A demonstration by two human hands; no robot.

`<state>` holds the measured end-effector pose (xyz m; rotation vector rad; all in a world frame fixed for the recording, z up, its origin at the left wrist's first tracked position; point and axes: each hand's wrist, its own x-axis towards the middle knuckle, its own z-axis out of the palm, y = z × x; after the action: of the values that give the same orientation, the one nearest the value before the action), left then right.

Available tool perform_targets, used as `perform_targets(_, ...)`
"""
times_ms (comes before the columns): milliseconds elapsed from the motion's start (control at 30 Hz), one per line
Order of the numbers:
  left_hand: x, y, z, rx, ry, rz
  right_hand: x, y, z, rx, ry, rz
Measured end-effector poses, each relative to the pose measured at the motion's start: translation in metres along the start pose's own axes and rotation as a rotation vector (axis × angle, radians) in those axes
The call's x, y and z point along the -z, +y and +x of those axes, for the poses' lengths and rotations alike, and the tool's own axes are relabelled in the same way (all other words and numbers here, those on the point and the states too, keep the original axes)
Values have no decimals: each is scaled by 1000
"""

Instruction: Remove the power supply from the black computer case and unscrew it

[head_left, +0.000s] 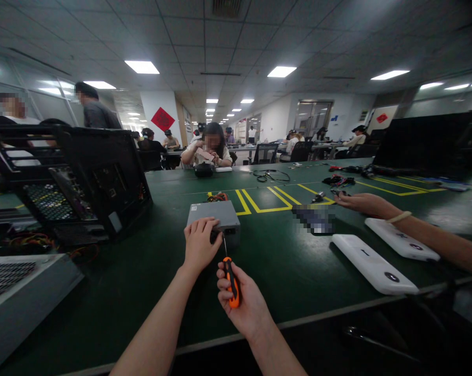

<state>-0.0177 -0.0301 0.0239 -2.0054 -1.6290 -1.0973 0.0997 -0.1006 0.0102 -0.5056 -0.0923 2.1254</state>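
A grey metal computer power supply [230,211] lies on the green table in front of me, its socket face turned towards me. My left hand [199,243] grips its near left side, fingers over the top and thumb by the near face. My right hand [239,297] is closed around the orange and black handle of a screwdriver [231,284]. The thin shaft points up and away, its tip at the near face beside my left thumb. Whether the tip sits in a screw cannot be made out. Coloured cables [217,197] come out behind the power supply.
At left stand an open black computer case [114,183] and a grey perforated metal box [32,292]. White devices [372,263] lie at right, near a co-worker's hand [371,204]. Beyond them are cable bundles [337,180] and a black monitor [427,146]. Another person sits opposite.
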Motion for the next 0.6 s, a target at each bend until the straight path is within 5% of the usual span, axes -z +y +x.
perform_targets(600,-1,-1,0,0,-3,-6,-2,0,-2,10,9,-14)
